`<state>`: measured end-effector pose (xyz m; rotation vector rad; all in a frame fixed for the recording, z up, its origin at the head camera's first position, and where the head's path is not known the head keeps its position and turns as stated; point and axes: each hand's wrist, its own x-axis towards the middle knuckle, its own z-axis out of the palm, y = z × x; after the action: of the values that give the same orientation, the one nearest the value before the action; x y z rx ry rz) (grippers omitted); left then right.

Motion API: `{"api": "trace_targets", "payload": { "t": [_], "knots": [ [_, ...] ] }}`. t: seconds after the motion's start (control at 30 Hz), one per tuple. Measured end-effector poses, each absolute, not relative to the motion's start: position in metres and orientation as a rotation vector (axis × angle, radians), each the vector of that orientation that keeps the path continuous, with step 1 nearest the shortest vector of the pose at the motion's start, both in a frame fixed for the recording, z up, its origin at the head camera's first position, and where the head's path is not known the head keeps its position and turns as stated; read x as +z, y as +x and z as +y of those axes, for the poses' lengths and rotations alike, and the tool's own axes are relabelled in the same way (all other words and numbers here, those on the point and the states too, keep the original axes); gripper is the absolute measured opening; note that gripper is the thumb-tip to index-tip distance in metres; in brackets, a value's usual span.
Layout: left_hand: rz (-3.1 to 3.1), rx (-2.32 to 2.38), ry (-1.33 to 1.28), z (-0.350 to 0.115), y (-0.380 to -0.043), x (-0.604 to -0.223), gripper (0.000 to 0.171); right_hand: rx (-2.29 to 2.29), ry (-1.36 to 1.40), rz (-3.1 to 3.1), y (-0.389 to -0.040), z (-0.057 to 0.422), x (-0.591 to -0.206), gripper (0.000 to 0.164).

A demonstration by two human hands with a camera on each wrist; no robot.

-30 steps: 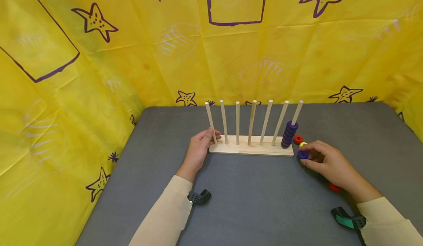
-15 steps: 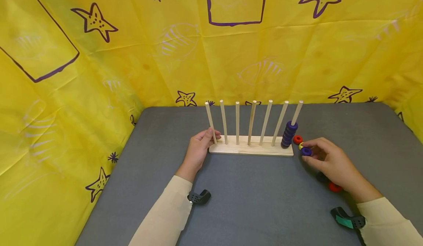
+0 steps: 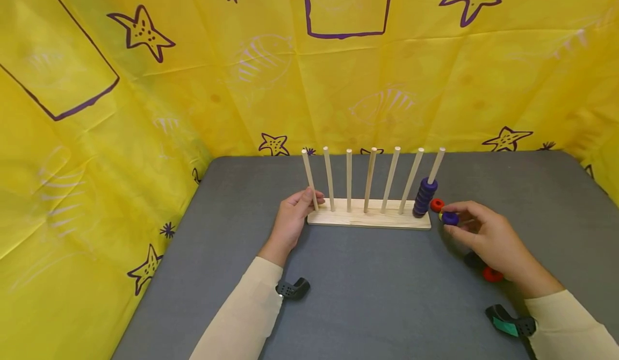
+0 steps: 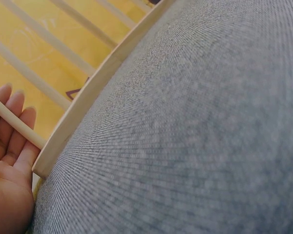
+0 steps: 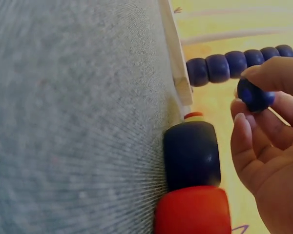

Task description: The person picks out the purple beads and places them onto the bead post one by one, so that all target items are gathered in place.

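Note:
A wooden stand [image 3: 362, 219] with a row of upright pegs sits on the grey table. My left hand [image 3: 292, 212] is at its left end, thumb and fingers on either side of the leftmost peg [image 3: 310, 180]; the left wrist view shows the fingers behind that peg [image 4: 17, 122]. Several blue beads [image 3: 425, 196] are stacked on the rightmost peg. My right hand [image 3: 483, 231] pinches another blue bead [image 5: 254, 95] between thumb and fingers, right of the stand and apart from the stack. Behind the held bead, a yellow bead [image 3: 440, 216] is mostly hidden.
A red bead [image 3: 437, 205] lies close to the stand's right end. Nearer me, partly under my right hand, are a dark bead [image 3: 474, 260] and another red bead [image 3: 492, 274]. A yellow patterned cloth [image 3: 329, 80] hangs behind the table.
The right hand has lifted the blue bead off the row of beads and moved it slightly up and right, uncovering the dark bead. The left hand keeps its place.

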<state>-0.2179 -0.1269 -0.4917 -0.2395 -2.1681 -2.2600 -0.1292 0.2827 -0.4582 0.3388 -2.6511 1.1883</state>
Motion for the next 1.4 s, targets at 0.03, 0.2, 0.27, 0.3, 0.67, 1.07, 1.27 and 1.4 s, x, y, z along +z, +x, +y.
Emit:
{"api": "trace_targets", "payload": {
  "t": [0.03, 0.2, 0.27, 0.3, 0.67, 1.07, 1.27, 1.4],
  "knots": [
    [-2.171, -2.258, -0.237, -0.127, -0.218, -0.492, 0.044, 1.191, 0.335, -2.646, -0.129, 0.282, -0.457, 0.038],
    [-2.18, -2.254, -0.232, -0.127, -0.218, -0.491, 0.045, 1.216, 0.344, -2.575, -0.128, 0.28, -0.452, 0.038],
    [-2.177, -2.256, -0.234, -0.126, -0.217, -0.49, 0.045, 1.222, 0.351, -2.556, -0.128, 0.279, -0.449, 0.039],
    [-2.178, -2.253, -0.231, -0.126, -0.217, -0.49, 0.045, 1.219, 0.349, -2.555, -0.127, 0.278, -0.447, 0.039],
    [-2.183, -2.243, -0.24, -0.126, -0.217, -0.489, 0.045, 1.272, 0.376, -2.511, -0.123, 0.269, -0.427, 0.04],
    [-2.166, -2.242, -0.245, -0.126, -0.217, -0.491, 0.047, 1.292, 0.393, -2.385, -0.123, 0.264, -0.402, 0.048],
    [-2.164, -2.247, -0.228, -0.125, -0.217, -0.491, 0.046, 1.308, 0.361, -2.345, -0.126, 0.262, -0.386, 0.048],
    [-2.161, -2.25, -0.232, -0.125, -0.217, -0.491, 0.046, 1.311, 0.379, -2.308, -0.129, 0.26, -0.375, 0.048]
  ]
}}
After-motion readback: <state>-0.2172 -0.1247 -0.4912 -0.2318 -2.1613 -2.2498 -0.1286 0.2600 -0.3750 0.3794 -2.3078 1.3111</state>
